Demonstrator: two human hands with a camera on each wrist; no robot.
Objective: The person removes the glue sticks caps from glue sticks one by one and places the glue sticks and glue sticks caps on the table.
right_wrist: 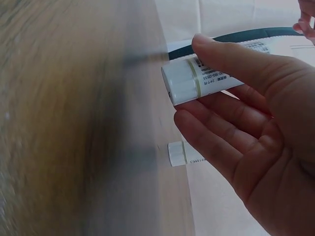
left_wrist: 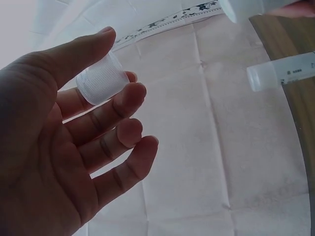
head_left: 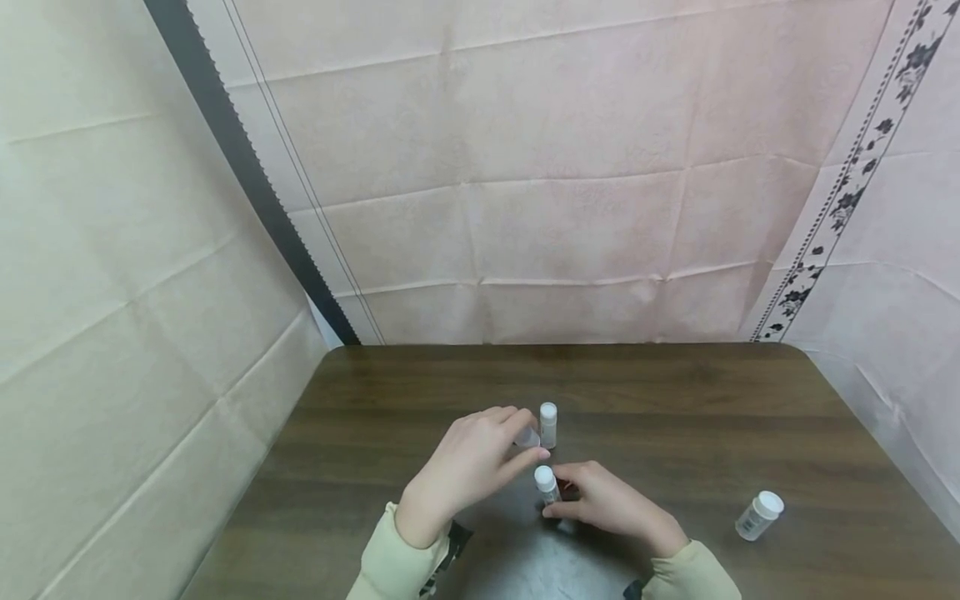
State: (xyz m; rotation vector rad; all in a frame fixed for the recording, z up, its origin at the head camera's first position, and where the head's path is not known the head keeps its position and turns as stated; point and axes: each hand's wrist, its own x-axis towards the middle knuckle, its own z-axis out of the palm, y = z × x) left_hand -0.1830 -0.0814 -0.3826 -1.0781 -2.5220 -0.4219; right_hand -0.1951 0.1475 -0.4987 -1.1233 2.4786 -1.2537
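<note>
Dial: 12 is the table's far edge, centre is the bottle in your right hand, head view.
Left hand: your left hand point(head_left: 476, 458) at 10 o'clock, thumb and fingers pinching the translucent cap; outer fingers curved, apart from it.
Translucent cap: the translucent cap point(left_wrist: 103, 78) at 11 o'clock, ribbed side wall, just beside the standing bottle; can't tell if they touch.
Right hand: your right hand point(head_left: 607, 500) between 3 and 4 o'clock, thumb on one side, fingers on the other, gripping the held bottle.
Held bottle: the held bottle point(head_left: 546, 479), at centre, white top up, slightly tilted; printed label in right wrist view. Can't tell if its base touches wood.
Standing bottle: the standing bottle point(head_left: 548, 427) at 12 o'clock, upright, white top, near both hands.
Lone bottle: the lone bottle point(head_left: 759, 517) at 3 o'clock, well apart from your hands, white top toward its own 1 o'clock.
Table: dark wood-grain table point(head_left: 375, 467), pale glare at 6 o'clock.
Sleeves: pale left sleeve point(head_left: 397, 558) at 8 o'clock, right sleeve point(head_left: 693, 575) at 4 o'clock.
Backdrop: creased pale cloth point(head_left: 570, 208) at 12 o'clock; dark stripe point(head_left: 240, 158) between 10 and 11, floral border point(head_left: 847, 204) between 1 and 2.
</note>
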